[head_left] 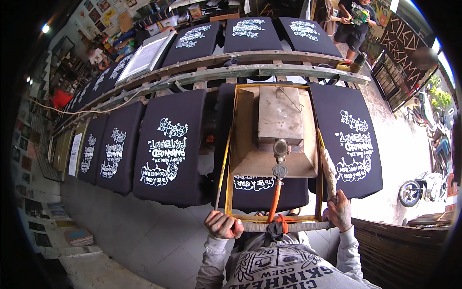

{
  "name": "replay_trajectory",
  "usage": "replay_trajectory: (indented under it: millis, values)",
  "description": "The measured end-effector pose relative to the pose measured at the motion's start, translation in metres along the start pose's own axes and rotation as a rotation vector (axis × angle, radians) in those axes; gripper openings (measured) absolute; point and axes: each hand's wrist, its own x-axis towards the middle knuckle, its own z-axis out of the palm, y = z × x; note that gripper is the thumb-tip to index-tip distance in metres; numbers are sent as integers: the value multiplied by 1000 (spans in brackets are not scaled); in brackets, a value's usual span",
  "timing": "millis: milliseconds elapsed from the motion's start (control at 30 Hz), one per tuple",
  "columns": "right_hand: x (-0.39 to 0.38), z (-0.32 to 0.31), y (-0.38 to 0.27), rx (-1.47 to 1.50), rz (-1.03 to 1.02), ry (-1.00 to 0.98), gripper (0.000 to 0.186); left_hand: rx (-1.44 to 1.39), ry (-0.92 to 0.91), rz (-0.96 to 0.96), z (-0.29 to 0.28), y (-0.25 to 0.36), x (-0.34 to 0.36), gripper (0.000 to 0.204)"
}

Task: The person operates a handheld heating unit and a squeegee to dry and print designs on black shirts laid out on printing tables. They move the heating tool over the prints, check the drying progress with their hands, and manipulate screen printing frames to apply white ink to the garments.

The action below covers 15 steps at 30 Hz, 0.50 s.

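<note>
Hands on heater frame, tiled workshop floor

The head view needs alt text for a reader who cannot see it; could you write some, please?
Both hands, left hand and right hand, grip a yellow metal frame carrying a boxy metal heater over a printed black shirt. More printed shirts lie in rows alongside.

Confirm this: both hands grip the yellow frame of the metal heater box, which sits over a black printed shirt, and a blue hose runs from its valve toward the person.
One thing is wrong: the hose is orange, not blue, as the head view shows. The rest holds: the left hand and right hand grip the yellow frame of the metal heater box, which sits over a black printed shirt.
</note>
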Motion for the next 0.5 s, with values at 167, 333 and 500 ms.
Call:
replay_trajectory:
  millis: [167,333,500]
  values:
    - [5,-1,-1,44,89,-11,15,5,5,-38,1,5,9,26]
    - [6,-4,-2,-30,45,-37,19,19,13,-46,3,8,10,26]
    - [7,-6,-8,4,137,-45,20,61,26,-41,3,12,8,27]
